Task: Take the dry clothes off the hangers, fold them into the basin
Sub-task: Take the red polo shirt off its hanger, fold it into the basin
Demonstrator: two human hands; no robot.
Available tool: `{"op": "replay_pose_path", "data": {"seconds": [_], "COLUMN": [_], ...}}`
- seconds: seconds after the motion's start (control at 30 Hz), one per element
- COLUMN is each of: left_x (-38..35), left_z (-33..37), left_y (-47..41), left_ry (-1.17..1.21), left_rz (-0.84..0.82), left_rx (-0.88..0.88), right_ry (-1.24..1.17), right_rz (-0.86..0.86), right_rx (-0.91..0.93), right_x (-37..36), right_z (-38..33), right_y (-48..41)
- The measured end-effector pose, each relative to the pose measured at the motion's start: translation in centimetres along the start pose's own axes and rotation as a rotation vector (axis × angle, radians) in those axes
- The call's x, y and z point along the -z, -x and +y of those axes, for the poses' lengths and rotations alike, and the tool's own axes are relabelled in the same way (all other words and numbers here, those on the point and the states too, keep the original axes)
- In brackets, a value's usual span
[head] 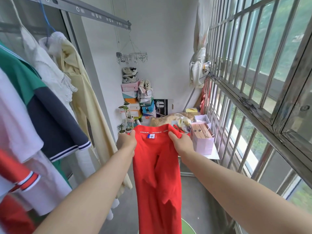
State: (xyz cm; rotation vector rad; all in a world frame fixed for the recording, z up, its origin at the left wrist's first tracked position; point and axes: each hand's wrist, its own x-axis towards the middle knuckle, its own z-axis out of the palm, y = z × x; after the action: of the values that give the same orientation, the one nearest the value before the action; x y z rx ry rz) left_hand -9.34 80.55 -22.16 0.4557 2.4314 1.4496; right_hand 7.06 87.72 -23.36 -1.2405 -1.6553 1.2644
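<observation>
I hold a red shirt (157,174) up in front of me, off its hanger, with its collar and label facing me. My left hand (126,142) grips the left side of the collar and my right hand (180,142) grips the right side. The shirt hangs straight down, narrowed lengthwise. Below it at the bottom edge shows a piece of a green basin (187,228), mostly hidden by the shirt. More clothes hang on the left: a green, navy and white polo (42,98), a white lace top (49,70) and a pale yellow garment (84,98) on a blue hanger (44,19).
A metal drying rail (94,12) runs overhead. At the far wall stand stacked shoe boxes (133,102), shoes, small potted plants (125,129) and a clip hanger (132,57). A cluttered table with a pink gift bag (203,144) is on the right, beside the barred window (253,81).
</observation>
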Motion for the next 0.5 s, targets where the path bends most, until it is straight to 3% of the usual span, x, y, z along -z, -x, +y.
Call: {"op": "replay_pose_path", "data": {"seconds": [0.5], "left_x": [-3.6], "left_z": [1.7], "left_y": [6.1], "left_ry": [0.209], "left_rz": [-0.181], "left_rx": [-0.265], "right_ry": [-0.164], "right_rz": [-0.123], "right_rx": [0.110], "right_x": [-1.7], "right_z": [-1.1], "right_y": [2.0]}}
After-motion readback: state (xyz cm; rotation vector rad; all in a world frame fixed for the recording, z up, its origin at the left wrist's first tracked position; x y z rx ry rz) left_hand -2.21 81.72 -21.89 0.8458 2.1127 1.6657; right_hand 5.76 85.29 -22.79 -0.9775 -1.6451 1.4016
